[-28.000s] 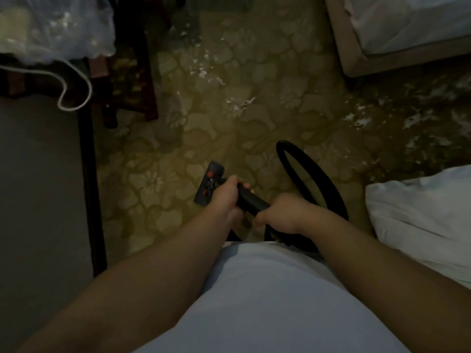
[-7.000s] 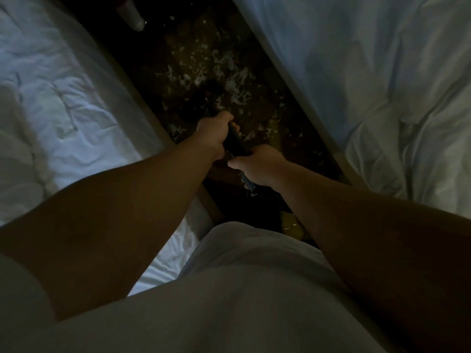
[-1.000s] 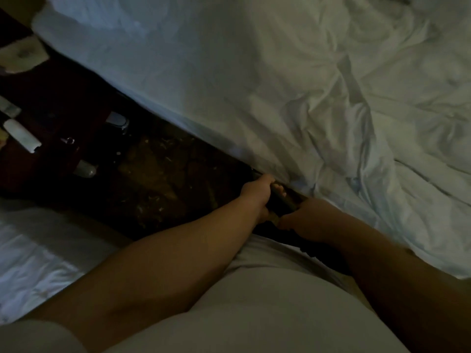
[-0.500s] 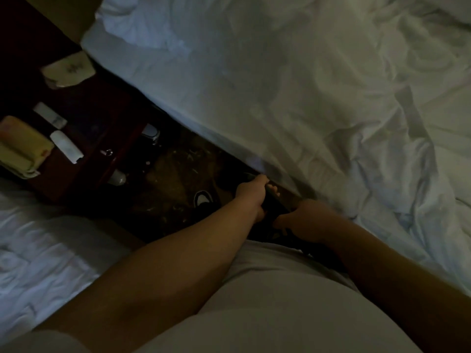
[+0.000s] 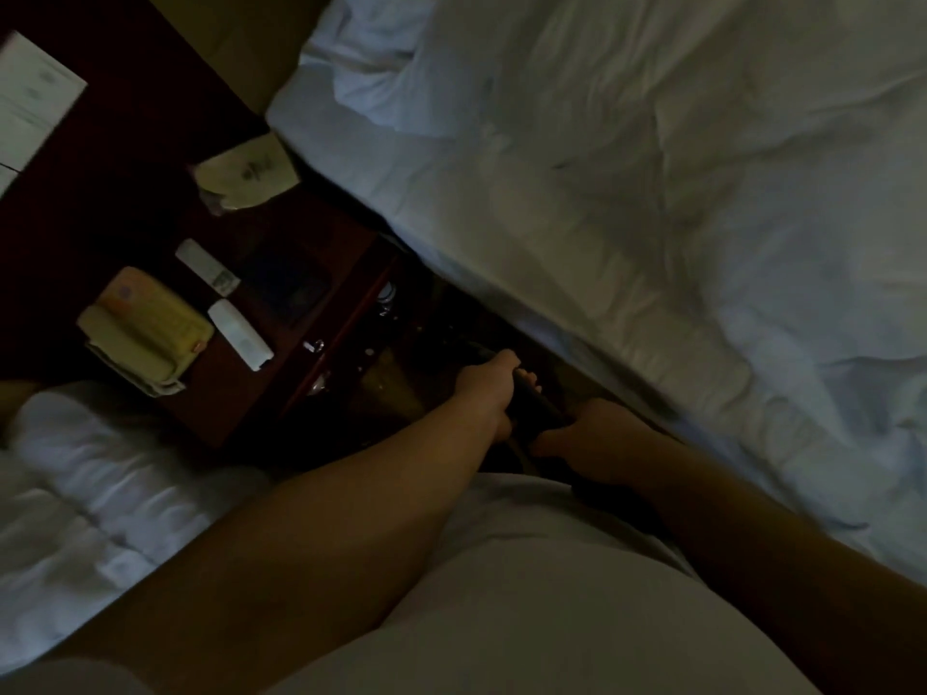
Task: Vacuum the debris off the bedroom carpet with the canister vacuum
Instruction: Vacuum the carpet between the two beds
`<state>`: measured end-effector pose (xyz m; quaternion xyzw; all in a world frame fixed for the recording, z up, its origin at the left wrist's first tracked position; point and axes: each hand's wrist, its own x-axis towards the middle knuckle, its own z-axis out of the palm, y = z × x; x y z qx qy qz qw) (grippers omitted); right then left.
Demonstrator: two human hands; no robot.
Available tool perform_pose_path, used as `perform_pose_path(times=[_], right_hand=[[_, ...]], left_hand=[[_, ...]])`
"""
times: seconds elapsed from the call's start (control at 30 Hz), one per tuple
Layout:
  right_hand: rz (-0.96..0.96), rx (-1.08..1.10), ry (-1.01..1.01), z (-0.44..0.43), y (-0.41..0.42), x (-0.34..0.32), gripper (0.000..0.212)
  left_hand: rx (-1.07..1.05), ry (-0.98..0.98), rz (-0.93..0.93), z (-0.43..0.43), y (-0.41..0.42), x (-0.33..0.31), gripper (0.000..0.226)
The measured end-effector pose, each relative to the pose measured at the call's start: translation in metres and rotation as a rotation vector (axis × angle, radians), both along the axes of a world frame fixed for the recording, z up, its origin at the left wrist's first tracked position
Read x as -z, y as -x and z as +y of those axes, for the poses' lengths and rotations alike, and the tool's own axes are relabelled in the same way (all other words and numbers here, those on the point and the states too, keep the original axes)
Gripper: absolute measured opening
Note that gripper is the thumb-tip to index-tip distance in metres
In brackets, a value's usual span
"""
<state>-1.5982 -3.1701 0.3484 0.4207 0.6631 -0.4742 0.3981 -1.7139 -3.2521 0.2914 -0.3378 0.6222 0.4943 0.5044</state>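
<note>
In the dim gap between two beds, both my hands grip the black vacuum wand point(image 5: 539, 403). My left hand point(image 5: 489, 388) holds it further forward, fingers curled round it. My right hand point(image 5: 592, 436) grips it just behind, close to my body. The wand runs forward and down into shadow; its floor head is hidden in the dark. A narrow strip of brownish carpet point(image 5: 389, 381) shows ahead of my left hand, with a few pale specks near the nightstand's foot.
A dark wooden nightstand point(image 5: 301, 313) stands at the gap's far end, carrying a beige telephone point(image 5: 145, 331), two white remotes point(image 5: 241, 333) and a paper card point(image 5: 248, 175). A white-sheeted bed point(image 5: 677, 218) fills the right; another bed point(image 5: 100, 494) lies at lower left.
My view has swung left and up towards the nightstand, which now shows fully with the telephone. Both hands keep their hold on the wand and have pushed it slightly forward.
</note>
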Motion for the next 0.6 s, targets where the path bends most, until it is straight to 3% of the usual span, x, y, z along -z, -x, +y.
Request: perform_pose_path(times=[0.3, 0.6], right_hand=[[-0.003, -0.005, 0.021, -0.022, 0.048, 0.018, 0.031], [-0.01, 0.029, 0.026, -0.016, 0.004, 0.011, 0.026]], left_hand=[[0.017, 0.038, 0.0, -0.024, 0.048, 0.014, 0.019], [0.039, 0.045, 0.009, -0.012, 0.003, 0.008, 0.027]])
